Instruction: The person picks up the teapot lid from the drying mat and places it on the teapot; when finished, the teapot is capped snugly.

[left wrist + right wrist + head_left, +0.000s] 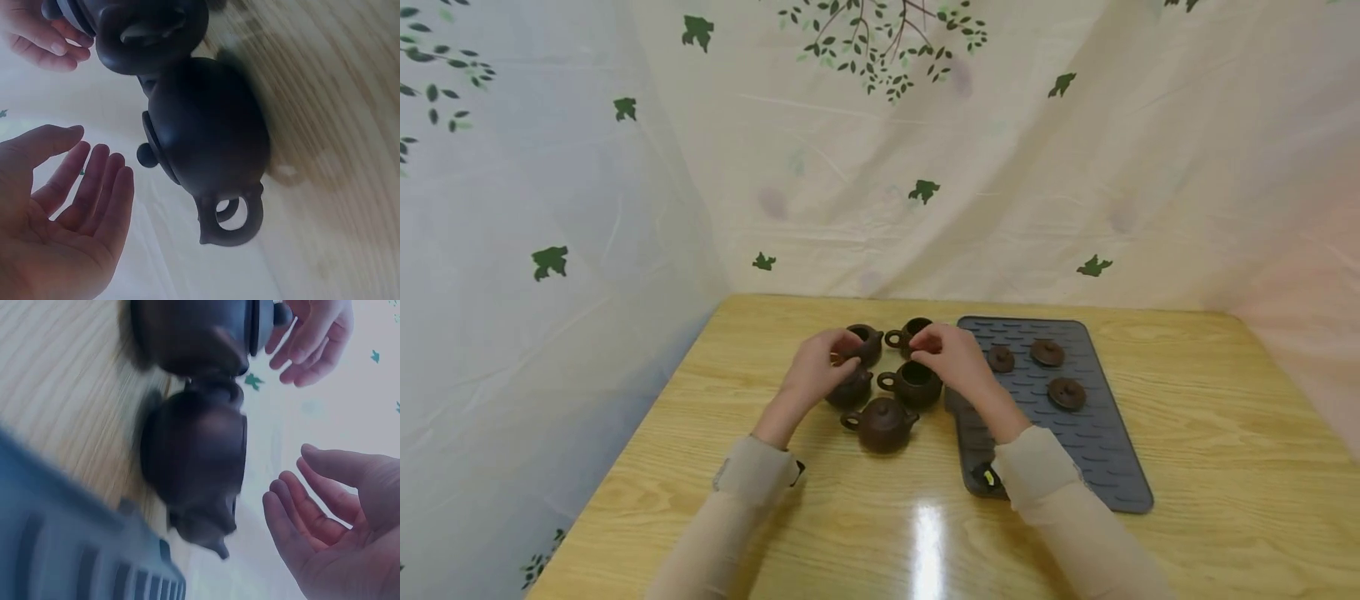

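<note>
So there are five little dark brown teapots bunched up on the table (820,542), a bit left of a grey ridged tray (1112,467), and both hands are up over the group. The left hand (812,367) is above the left-side pots, right by the back left teapot (869,347) and partly covering the middle left teapot (847,392). Its grip is loose, thumb well apart from softly bent fingers, and it's got hold of nothing; the left wrist view shows a clear gap to the lidded pot beside it.

Right hand (958,358) is pretty much the mirror image: over the back right teapot (908,343) and the middle right teapot (916,392), thumb and fingers spread apart in the right wrist view, grip holding nothing there either.

Closest to the person is the front teapot (883,429), lid on, handle to the left and spout to the right. Middle left one has its lid on too. The other three are uncovered, and three loose lids sit on the tray: a small lid (1001,360), a back lid (1047,353) and a front lid (1067,394). Pale cloth (850,225) with green bird shapes hangs behind it all. Both sleeves are light beige.
</note>
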Tool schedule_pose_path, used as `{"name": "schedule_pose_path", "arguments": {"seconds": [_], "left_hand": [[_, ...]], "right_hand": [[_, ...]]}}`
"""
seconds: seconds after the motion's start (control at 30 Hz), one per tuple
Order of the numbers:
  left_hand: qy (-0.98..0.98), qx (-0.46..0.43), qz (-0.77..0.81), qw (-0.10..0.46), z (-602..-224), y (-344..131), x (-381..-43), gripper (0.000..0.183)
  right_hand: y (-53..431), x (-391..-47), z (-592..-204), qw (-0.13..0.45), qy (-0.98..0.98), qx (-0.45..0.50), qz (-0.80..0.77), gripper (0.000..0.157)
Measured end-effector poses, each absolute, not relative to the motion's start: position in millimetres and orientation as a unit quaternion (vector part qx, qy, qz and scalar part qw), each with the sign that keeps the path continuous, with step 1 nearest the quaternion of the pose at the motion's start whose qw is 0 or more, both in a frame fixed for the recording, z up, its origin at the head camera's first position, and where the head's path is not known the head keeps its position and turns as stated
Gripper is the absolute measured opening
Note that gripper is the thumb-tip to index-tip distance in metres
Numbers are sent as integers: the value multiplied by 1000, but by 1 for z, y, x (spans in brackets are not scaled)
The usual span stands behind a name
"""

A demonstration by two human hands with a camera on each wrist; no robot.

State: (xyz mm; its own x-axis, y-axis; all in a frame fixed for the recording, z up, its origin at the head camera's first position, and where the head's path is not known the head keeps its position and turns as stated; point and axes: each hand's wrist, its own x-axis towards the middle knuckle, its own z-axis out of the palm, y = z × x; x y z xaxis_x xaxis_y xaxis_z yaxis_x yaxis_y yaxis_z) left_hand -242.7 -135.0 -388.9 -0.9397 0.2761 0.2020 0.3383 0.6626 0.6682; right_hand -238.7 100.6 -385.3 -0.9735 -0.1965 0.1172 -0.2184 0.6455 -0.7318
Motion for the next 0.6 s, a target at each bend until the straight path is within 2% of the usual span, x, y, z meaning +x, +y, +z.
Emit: {"name": "schedule_pose_path", "arguments": {"seconds": [0.23,0.6], "left_hand": [[-910,-202,-360,41,-393,-123,-245,24],[-893,-216,-396,2,-396,-110,-245,29]], "right_hand": [[139,-229,-391,22,-907,106,406,23],[198,-218,-396,24,-920,71,384,25]]}}
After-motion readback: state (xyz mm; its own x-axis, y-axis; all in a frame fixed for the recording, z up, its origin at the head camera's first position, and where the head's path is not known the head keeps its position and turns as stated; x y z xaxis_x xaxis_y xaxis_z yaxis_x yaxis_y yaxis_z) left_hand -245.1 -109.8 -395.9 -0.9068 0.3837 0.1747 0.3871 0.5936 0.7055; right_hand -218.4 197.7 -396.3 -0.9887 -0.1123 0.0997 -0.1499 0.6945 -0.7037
